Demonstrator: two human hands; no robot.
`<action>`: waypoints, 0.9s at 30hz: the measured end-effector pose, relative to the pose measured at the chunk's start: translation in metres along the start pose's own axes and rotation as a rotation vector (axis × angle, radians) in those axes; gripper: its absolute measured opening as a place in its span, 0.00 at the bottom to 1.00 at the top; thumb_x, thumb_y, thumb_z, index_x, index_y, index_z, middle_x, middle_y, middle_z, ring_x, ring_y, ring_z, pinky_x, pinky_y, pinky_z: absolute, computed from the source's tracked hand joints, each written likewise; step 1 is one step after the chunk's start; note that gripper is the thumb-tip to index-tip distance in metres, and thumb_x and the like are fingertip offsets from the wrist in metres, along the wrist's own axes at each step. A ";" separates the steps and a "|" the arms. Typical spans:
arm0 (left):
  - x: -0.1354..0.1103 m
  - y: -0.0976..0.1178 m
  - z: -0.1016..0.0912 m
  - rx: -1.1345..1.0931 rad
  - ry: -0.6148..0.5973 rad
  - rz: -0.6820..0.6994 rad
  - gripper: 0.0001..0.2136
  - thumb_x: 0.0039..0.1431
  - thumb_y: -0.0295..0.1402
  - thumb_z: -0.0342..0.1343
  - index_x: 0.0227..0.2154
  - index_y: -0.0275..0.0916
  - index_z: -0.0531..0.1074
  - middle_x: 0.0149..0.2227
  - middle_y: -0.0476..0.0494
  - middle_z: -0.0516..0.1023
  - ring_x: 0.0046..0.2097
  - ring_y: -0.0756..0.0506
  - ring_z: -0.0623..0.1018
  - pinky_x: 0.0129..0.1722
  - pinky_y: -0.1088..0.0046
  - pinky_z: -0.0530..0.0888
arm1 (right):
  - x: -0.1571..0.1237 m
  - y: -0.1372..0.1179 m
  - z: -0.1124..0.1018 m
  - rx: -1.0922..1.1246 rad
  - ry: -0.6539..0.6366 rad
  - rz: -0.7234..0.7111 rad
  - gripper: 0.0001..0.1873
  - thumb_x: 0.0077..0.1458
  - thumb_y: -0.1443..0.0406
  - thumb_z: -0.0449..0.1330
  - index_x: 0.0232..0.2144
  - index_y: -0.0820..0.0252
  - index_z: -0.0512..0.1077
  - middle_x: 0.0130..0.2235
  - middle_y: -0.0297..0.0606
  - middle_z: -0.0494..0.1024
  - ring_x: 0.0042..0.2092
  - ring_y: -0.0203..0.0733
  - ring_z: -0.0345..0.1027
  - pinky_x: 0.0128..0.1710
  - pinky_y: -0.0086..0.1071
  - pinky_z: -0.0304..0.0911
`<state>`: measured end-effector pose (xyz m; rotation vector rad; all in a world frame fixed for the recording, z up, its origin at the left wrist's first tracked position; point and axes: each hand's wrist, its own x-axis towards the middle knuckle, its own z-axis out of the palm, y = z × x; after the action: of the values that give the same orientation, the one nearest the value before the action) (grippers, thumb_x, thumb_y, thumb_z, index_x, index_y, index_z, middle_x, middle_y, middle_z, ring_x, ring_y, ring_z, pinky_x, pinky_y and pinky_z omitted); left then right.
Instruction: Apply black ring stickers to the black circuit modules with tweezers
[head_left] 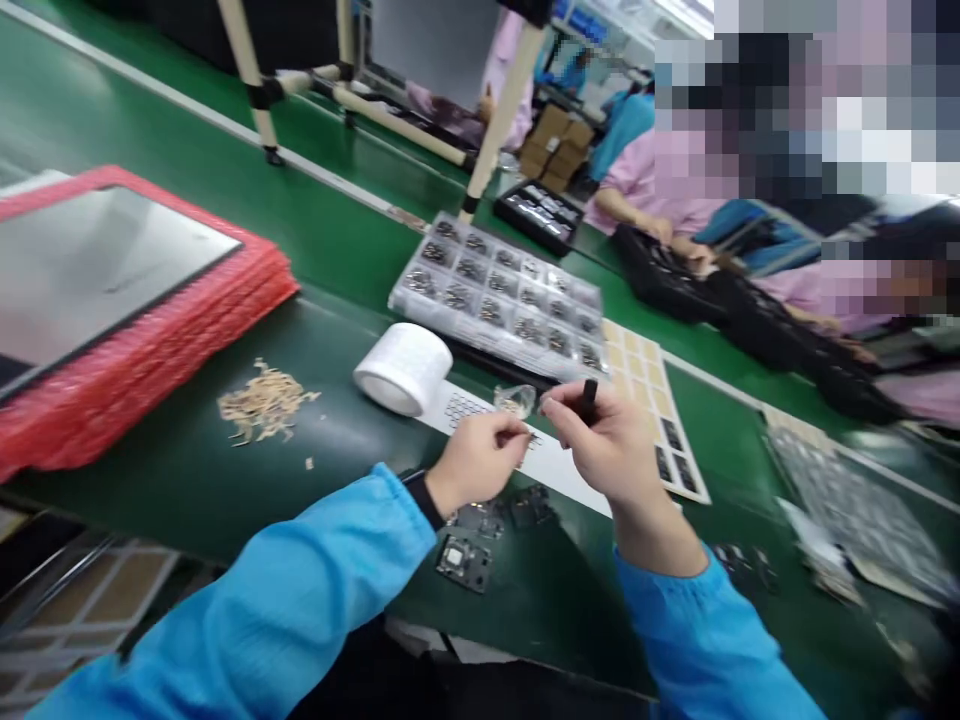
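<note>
My left hand is curled in a pinch over the white strip of the label roll, holding a small clear piece I cannot name. My right hand is closed round a slim black tool, its tip near the left hand's fingers. Both sleeves are blue. Small dark circuit parts lie on the green bench just below my hands.
A clear tray of small metal parts lies behind the hands. A sheet of tan and dark stickers is to the right. Red foam sheets with a screen sit left, and scraps beside them. Other people in pink work beyond.
</note>
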<state>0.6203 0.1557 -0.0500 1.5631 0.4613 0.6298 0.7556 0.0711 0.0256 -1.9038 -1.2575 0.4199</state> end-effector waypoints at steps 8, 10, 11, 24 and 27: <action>-0.010 -0.008 0.015 0.174 -0.137 0.198 0.08 0.69 0.26 0.53 0.35 0.34 0.75 0.25 0.49 0.80 0.26 0.50 0.80 0.26 0.78 0.78 | -0.062 0.081 -0.013 0.215 -0.118 0.200 0.19 0.62 0.52 0.62 0.30 0.62 0.77 0.19 0.31 0.69 0.20 0.33 0.60 0.21 0.28 0.56; -0.012 -0.007 0.015 0.290 -0.134 0.294 0.07 0.68 0.24 0.53 0.35 0.35 0.75 0.27 0.48 0.81 0.28 0.50 0.81 0.28 0.77 0.78 | -0.068 0.087 -0.011 0.277 -0.172 0.211 0.20 0.64 0.51 0.61 0.31 0.62 0.77 0.19 0.31 0.69 0.20 0.33 0.59 0.21 0.28 0.56; -0.012 -0.008 0.014 0.354 -0.130 0.354 0.07 0.68 0.24 0.54 0.35 0.35 0.75 0.29 0.46 0.82 0.30 0.49 0.81 0.30 0.76 0.79 | -0.069 0.090 -0.010 0.301 -0.198 0.213 0.21 0.64 0.51 0.60 0.31 0.62 0.77 0.19 0.30 0.68 0.19 0.33 0.59 0.21 0.28 0.56; -0.009 -0.017 0.005 0.933 -0.468 0.959 0.04 0.66 0.21 0.58 0.41 0.28 0.77 0.37 0.36 0.84 0.33 0.41 0.82 0.31 0.63 0.82 | -0.070 0.109 -0.029 0.064 -0.225 0.033 0.07 0.59 0.69 0.63 0.27 0.60 0.74 0.25 0.31 0.72 0.27 0.35 0.60 0.32 0.32 0.52; -0.008 -0.014 0.005 0.995 -0.535 1.006 0.05 0.66 0.20 0.57 0.42 0.26 0.77 0.38 0.35 0.84 0.34 0.40 0.83 0.31 0.62 0.83 | -0.072 0.109 -0.023 -0.091 -0.325 -0.022 0.02 0.59 0.69 0.65 0.33 0.60 0.77 0.29 0.33 0.76 0.30 0.37 0.66 0.33 0.32 0.55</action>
<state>0.6186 0.1479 -0.0650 2.8350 -0.5887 0.7067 0.8051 -0.0222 -0.0538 -1.9495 -1.5286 0.6923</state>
